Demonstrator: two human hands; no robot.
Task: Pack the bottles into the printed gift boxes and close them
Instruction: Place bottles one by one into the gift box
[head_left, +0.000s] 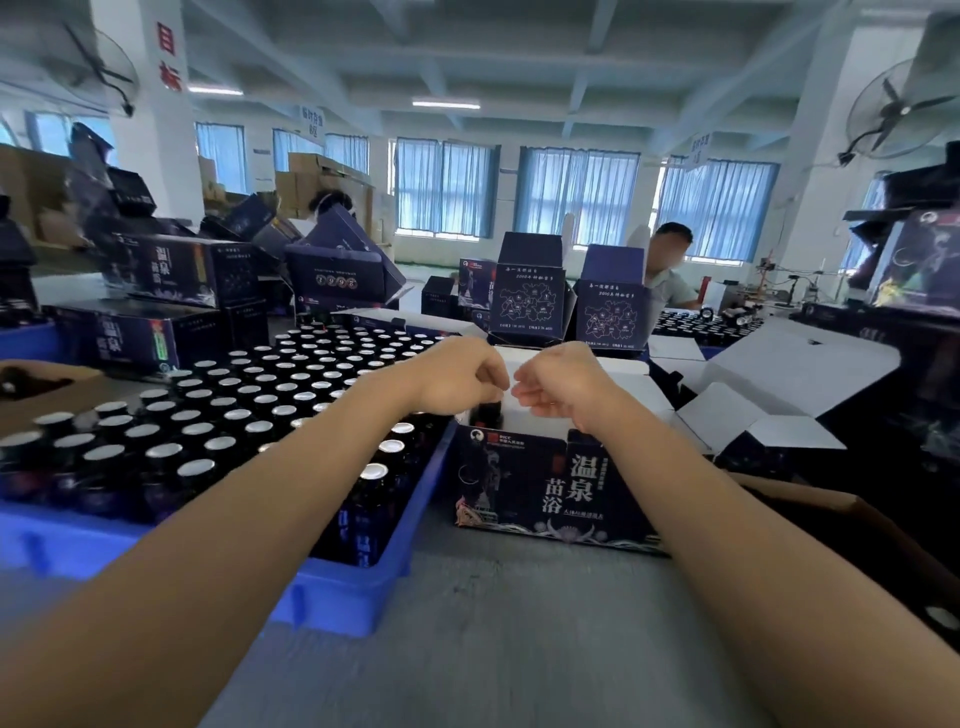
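An open printed gift box (550, 488), dark blue with white characters, stands on the grey table in front of me. My left hand (457, 379) hovers over its left end with curled fingers, gripping the top of a dark bottle (487, 414) that hangs inside the box. My right hand (563, 387) is close beside it over the white insert (535, 423), fingers curled. What they hold is hidden. To the left, a blue crate (332, 597) holds several dark bottles with silver caps (218, 410).
More open printed boxes (527, 301) stand behind, and closed ones (156, 332) are stacked at the left. White box flaps (769, 364) spread to the right. A brown carton (852, 525) lies at the right edge. Another person (670, 270) sits beyond the table.
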